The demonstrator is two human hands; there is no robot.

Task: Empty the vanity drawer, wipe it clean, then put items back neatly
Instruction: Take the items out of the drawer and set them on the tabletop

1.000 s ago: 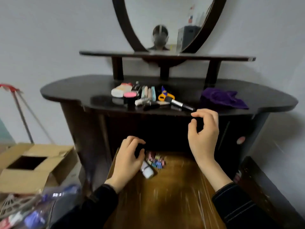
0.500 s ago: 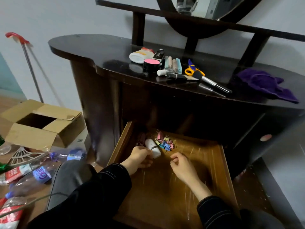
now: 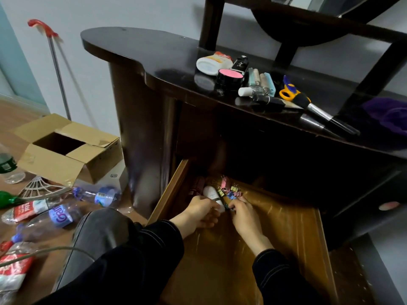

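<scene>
Few things left in the drawer (image 3: 286, 230), back corner: white bottle (image 3: 211, 193), binder clips (image 3: 231, 191). Brings right hand (image 3: 245, 215) down beside left hand (image 3: 198, 213), up by the table (image 3: 154, 49) a second ago. Closes left grip round the bottle's end; right grip on clips, cannot tell. Still emptying.

The vanity top (image 3: 154, 53) carries, at one o'clock, a white tub (image 3: 211, 63), pink compact (image 3: 230, 77), scissors (image 3: 288, 91) and brushes (image 3: 319, 113), with a purple cloth (image 3: 387, 115) at three. The drawer (image 3: 286, 227) at six holds binder clips (image 3: 231, 190) and a white bottle (image 3: 212, 194). The floor (image 3: 13, 113) at nine bears a cardboard box (image 3: 55, 164) and plastic bottles (image 3: 61, 216).
</scene>
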